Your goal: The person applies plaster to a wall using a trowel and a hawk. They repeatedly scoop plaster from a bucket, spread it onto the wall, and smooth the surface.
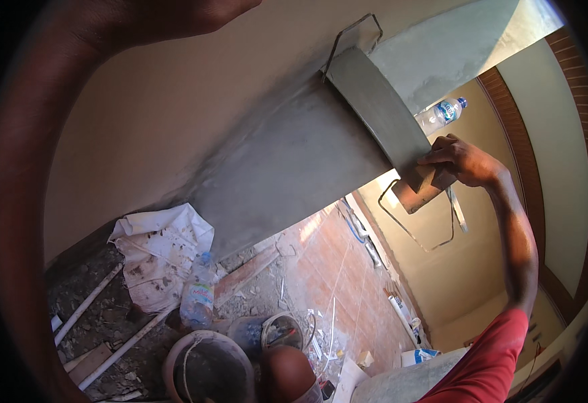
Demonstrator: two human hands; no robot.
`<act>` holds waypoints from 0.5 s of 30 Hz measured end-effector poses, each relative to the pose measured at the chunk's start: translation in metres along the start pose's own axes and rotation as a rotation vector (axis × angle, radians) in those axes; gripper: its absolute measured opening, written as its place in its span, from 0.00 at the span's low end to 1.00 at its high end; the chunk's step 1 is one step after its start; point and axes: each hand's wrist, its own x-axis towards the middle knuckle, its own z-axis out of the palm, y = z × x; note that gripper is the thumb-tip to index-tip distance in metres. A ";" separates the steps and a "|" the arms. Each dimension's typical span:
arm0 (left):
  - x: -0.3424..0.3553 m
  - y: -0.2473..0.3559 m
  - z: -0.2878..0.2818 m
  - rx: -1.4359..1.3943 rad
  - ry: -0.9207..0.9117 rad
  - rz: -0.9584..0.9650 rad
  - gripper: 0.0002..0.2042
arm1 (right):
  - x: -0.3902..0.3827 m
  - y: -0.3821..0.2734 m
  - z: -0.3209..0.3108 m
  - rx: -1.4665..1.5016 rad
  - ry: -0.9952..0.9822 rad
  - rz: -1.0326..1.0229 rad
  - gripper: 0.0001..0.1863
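Observation:
My right hand [465, 162] is closed on a brown wooden block [420, 191] at the lower end of a grey cement ledge [381, 101]. Its fingertips rest close to the ledge's corner. A bent wire clamp [452, 238] hangs around the block, and a second wire clamp [337, 43] stands at the ledge's upper end. Smooth, damp-looking grey cement [280, 154] covers the wall face beside the ledge. High at the top edge, my left hand [203, 15] is near the beige wall; its fingers are mostly cut off by the frame.
A clear water bottle [443, 115] stands behind the ledge. Below lie a stained white sack [163, 248], another plastic bottle [199, 292], a bucket [210, 369], a smaller container [282, 330], pale rods [129, 346] and rubble. Reddish tiles [321, 255] show beyond; my knee [287, 375] is at the bottom.

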 end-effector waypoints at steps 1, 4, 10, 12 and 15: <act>0.000 0.000 0.000 -0.013 0.019 0.006 0.16 | -0.003 0.000 -0.006 0.086 0.005 -0.014 0.24; 0.000 0.004 -0.002 -0.198 0.093 -0.053 0.16 | -0.010 0.010 -0.022 0.171 0.071 0.016 0.29; 0.006 0.001 -0.020 -0.464 0.071 -0.053 0.15 | 0.066 0.019 -0.045 0.245 0.381 -0.106 0.30; 0.007 0.002 -0.023 -0.509 0.032 -0.106 0.14 | 0.077 0.020 -0.055 0.086 0.444 -0.104 0.30; 0.005 -0.013 -0.033 -0.442 -0.080 -0.077 0.14 | 0.147 0.017 -0.065 -0.005 0.574 -0.248 0.28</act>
